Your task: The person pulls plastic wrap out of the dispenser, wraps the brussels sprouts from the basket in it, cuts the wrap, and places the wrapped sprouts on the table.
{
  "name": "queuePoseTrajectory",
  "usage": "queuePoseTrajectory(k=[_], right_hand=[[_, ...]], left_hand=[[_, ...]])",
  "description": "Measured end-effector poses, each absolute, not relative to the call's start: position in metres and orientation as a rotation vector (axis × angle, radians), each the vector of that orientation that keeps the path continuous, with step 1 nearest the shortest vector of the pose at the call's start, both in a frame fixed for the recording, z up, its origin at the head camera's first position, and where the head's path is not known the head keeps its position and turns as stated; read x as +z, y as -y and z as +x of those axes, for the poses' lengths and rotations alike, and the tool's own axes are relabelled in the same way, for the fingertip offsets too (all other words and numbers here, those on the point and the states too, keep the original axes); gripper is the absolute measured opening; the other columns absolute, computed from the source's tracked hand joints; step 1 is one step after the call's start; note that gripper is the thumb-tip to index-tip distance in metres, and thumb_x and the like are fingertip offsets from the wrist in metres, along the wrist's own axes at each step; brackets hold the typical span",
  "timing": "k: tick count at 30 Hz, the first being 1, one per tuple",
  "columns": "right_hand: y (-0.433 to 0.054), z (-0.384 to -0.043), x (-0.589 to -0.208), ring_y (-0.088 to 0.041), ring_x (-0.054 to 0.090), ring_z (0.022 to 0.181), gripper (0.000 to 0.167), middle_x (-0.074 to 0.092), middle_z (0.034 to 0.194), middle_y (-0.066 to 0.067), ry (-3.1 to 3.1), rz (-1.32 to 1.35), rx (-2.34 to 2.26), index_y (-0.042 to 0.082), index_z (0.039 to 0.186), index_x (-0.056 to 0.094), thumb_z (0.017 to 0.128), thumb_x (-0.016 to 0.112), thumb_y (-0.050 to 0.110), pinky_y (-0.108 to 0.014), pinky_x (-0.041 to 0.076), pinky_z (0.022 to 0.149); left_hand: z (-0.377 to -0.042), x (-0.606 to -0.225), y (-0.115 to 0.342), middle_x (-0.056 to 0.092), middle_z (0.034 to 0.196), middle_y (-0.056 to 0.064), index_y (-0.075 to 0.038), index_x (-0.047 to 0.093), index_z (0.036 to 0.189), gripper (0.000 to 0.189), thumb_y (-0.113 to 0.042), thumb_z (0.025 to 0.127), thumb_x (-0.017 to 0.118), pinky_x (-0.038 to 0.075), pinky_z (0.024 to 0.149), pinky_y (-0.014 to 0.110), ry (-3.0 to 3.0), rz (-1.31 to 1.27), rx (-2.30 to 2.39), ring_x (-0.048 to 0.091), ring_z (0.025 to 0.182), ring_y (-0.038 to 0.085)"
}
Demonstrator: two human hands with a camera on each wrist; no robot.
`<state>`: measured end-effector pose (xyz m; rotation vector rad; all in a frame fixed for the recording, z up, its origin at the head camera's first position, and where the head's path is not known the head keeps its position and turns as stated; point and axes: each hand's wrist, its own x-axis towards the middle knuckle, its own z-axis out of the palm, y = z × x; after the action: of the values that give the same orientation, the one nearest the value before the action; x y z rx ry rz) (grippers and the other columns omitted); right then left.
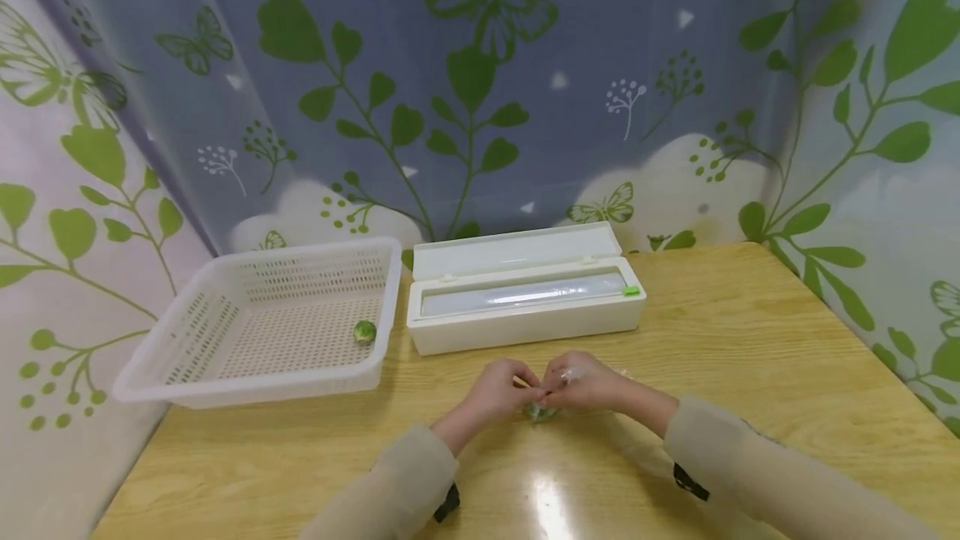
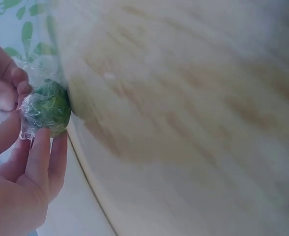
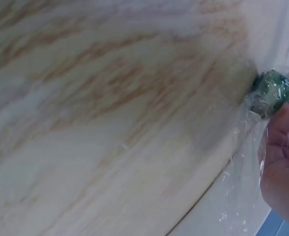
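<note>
A green Brussels sprout (image 1: 538, 413) wrapped in cling film sits on the table below both hands. My left hand (image 1: 498, 388) holds the wrapped sprout, its fingers against the side in the left wrist view and its thumb near the gathered film. Opposite it, my right hand (image 1: 581, 382) pinches the cling film close to the sprout, the fingertips of both hands meeting there. Loose cling film (image 3: 238, 182) trails beside the right hand in the right wrist view. The fingers partly cover the sprout in the head view.
Behind the hands stands a white cling film box (image 1: 525, 330), lid raised, with a film roll (image 1: 525, 294) inside and a green slider (image 1: 631, 291) at its right end. Left of it, a white plastic basket (image 1: 277, 394) contains one unwrapped Brussels sprout (image 1: 364, 332). A patterned curtain hangs behind.
</note>
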<state>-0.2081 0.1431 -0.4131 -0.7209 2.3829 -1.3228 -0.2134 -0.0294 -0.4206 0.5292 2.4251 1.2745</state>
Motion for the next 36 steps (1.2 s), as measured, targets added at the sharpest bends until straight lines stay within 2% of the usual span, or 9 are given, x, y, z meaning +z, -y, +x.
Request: queuePoseTrajectory(k=[2, 7, 15, 18, 23, 30, 33, 36], right_hand=[[-0.144, -0.211, -0.412, -0.009, 0.047, 0.057, 0.009, 0.058, 0.069, 0.0, -2.371, -0.728, -1.337, 0.002, 0.076, 0.064, 0.078, 0.066, 0.011, -0.024, 0.043, 0.052], [-0.147, -0.223, -0.413, -0.007, 0.05, 0.063, 0.015, 0.06, 0.072, -0.002, -2.461, -0.836, -1.352, 0.001, 0.07, 0.063, 0.082, 0.063, 0.012, -0.024, 0.044, 0.057], [-0.15, -0.229, -0.414, -0.007, 0.052, 0.069, 0.009, 0.061, 0.076, -0.007, -2.404, -0.874, -1.448, -0.002, 0.071, 0.063, 0.079, 0.062, 0.002, -0.024, 0.045, 0.062], [-0.149, -0.228, -0.417, -0.007, 0.053, 0.07, 0.009, 0.062, 0.074, -0.003, -2.461, -0.893, -1.398, 0.001, 0.069, 0.065, 0.078, 0.062, 0.001, -0.023, 0.045, 0.064], [-0.146, -0.221, -0.426, -0.004, 0.051, 0.066, 0.009, 0.06, 0.07, 0.001, -2.506, -0.916, -1.334, 0.003, 0.066, 0.065, 0.076, 0.065, 0.001, -0.022, 0.044, 0.061], [-0.138, -0.217, -0.429, 0.001, 0.043, 0.058, 0.015, 0.052, 0.063, 0.009, -2.624, -1.016, -1.193, 0.007, 0.061, 0.058, 0.074, 0.065, 0.002, -0.019, 0.041, 0.054], [-0.137, -0.221, -0.428, 0.001, 0.041, 0.057, 0.018, 0.049, 0.061, 0.011, -2.626, -1.034, -1.191, 0.008, 0.06, 0.056, 0.072, 0.068, 0.004, -0.018, 0.04, 0.053], [-0.14, -0.224, -0.428, 0.0, 0.043, 0.058, 0.018, 0.049, 0.062, 0.01, -2.557, -1.042, -1.226, 0.006, 0.058, 0.057, 0.072, 0.068, 0.003, -0.019, 0.041, 0.055]], left_hand=[[-0.215, -0.42, 0.027, 0.06, 0.083, 0.004, -0.002, 0.064, 0.079, 0.006, -0.008, 0.08, 0.065, 0.046, 0.052, 0.024, -2.467, 0.53, 1.259, 0.058, 0.071, 0.015], [-0.221, -0.416, 0.024, 0.06, 0.08, 0.003, -0.003, 0.064, 0.074, 0.005, -0.006, 0.077, 0.067, 0.048, 0.057, 0.023, -2.569, 0.562, 1.231, 0.059, 0.076, 0.019], [-0.225, -0.415, 0.022, 0.056, 0.065, -0.003, -0.005, 0.062, 0.068, 0.01, -0.004, 0.076, 0.067, 0.044, 0.054, 0.022, -2.623, 0.648, 1.186, 0.05, 0.062, 0.009], [-0.225, -0.417, 0.024, 0.057, 0.068, -0.001, -0.004, 0.062, 0.072, 0.009, -0.005, 0.074, 0.07, 0.045, 0.057, 0.022, -2.617, 0.661, 1.181, 0.052, 0.065, 0.01], [-0.22, -0.423, 0.029, 0.059, 0.077, 0.003, -0.001, 0.061, 0.083, 0.018, -0.006, 0.07, 0.073, 0.046, 0.063, 0.024, -2.557, 0.668, 1.175, 0.055, 0.073, 0.014], [-0.217, -0.429, 0.035, 0.063, 0.076, 0.005, 0.0, 0.065, 0.078, 0.009, -0.006, 0.074, 0.07, 0.047, 0.06, 0.023, -2.462, 0.698, 1.246, 0.059, 0.073, 0.015], [-0.221, -0.426, 0.038, 0.061, 0.082, 0.006, 0.001, 0.063, 0.083, 0.016, -0.01, 0.075, 0.07, 0.047, 0.063, 0.026, -2.482, 0.689, 1.198, 0.059, 0.078, 0.019], [-0.222, -0.423, 0.038, 0.06, 0.081, 0.006, 0.001, 0.061, 0.086, 0.021, -0.014, 0.076, 0.07, 0.047, 0.06, 0.027, -2.487, 0.667, 1.109, 0.057, 0.073, 0.018]])
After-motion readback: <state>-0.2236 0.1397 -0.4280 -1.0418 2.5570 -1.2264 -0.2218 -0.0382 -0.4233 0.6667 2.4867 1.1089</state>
